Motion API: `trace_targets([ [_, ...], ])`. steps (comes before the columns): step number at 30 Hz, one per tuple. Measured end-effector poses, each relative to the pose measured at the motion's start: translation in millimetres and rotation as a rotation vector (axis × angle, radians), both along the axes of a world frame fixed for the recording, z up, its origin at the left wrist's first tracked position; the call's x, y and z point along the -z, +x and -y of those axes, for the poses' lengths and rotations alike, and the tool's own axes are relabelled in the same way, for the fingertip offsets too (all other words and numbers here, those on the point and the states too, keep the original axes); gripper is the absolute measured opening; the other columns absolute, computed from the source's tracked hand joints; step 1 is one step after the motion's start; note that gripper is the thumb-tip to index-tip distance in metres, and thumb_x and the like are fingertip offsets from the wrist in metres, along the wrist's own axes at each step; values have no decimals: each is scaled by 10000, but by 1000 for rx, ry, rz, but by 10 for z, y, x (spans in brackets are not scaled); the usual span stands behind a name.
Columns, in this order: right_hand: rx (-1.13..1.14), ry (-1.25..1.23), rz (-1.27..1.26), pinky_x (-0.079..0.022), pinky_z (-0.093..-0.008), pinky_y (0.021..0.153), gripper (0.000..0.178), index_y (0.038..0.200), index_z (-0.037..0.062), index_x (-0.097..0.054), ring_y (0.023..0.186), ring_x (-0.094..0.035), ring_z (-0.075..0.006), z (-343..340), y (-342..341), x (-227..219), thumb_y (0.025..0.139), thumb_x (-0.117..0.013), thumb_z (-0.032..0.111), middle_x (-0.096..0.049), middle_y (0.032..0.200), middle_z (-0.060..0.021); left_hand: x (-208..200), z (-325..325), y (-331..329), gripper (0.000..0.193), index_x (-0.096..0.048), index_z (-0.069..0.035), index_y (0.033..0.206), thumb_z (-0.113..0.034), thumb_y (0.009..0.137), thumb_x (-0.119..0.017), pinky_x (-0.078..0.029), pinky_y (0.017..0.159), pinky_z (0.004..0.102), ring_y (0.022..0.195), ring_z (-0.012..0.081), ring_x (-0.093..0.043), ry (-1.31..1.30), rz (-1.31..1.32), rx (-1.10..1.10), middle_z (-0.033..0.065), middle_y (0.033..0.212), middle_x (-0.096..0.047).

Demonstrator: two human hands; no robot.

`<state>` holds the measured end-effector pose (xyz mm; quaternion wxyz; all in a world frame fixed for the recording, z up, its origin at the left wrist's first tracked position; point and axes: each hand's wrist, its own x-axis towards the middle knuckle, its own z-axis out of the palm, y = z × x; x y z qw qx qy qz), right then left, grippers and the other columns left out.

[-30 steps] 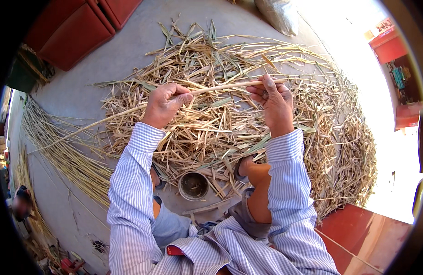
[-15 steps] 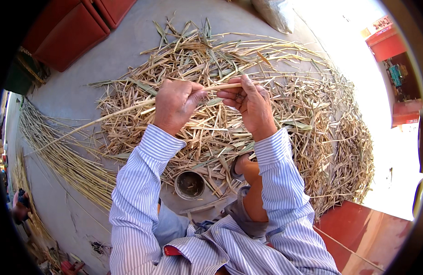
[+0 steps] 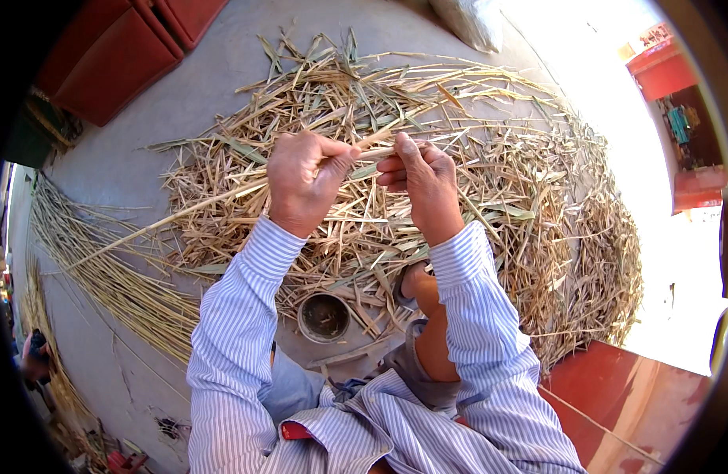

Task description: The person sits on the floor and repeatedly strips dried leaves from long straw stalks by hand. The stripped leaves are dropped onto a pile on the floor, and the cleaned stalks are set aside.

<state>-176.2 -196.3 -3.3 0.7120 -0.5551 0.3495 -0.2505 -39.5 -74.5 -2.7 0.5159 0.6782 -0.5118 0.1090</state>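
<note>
My left hand (image 3: 305, 180) is closed around a long, thin, straw-coloured reed stalk (image 3: 202, 205). The stalk runs from the lower left up through this fist, and its end shows just beyond the thumb. Close by on the right, my right hand (image 3: 429, 186) has its thumb pressed against curled fingers, pinching a thin pale strip (image 3: 377, 153) beside the stalk's end. Where the strip joins the stalk is too small to tell. Both hands are above a wide heap of dry husks and leaf pieces (image 3: 332, 237) on the floor.
On the left lies a bundle of long stalks (image 3: 115, 272). A round metal bowl (image 3: 324, 318) with dark contents stands between my knees. Red padded seats (image 3: 107, 63) are at the far left, a pale sack (image 3: 470, 22) at the far edge. A red surface (image 3: 593, 387) lies at lower right.
My right hand has come off the stalk's end, turned, and closed its fingers into a pinch just below it. My left hand has barely moved and still grips the stalk.
</note>
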Motion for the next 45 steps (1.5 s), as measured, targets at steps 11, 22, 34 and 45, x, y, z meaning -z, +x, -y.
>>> trace_targets([
  [11,33,7,-6,-551,-269,618,351,973,16,-588,690,-684,-174,182,-46,25,949,-604,366,-696,827,-120,-471,-500,577,285,-658,-38,910,-316,870,-709,-457,641,271,713,104,-577,273,-417,100,35,805,-669],
  [22,124,13,96,-543,-262,611,359,958,-6,-603,708,-685,-186,278,-86,-6,978,-558,350,-689,828,-130,8,-564,762,175,-711,-59,862,-228,816,-713,-455,675,368,723,246,-599,522,-111,88,95,739,-648],
  [34,-160,34,186,-560,-226,671,225,1021,-2,-616,839,-697,-170,-155,217,30,891,-694,165,-689,929,-95,7,-374,498,178,-675,-20,850,-189,816,-719,-460,604,352,671,249,-594,380,-125,173,100,749,-639],
  [45,51,-348,48,-525,-242,606,146,907,-2,-585,679,-665,-131,-177,239,85,838,-696,64,-677,770,-86,143,-367,588,150,-685,-48,809,-184,773,-736,-457,637,386,689,249,-605,465,-156,181,84,688,-630],
])
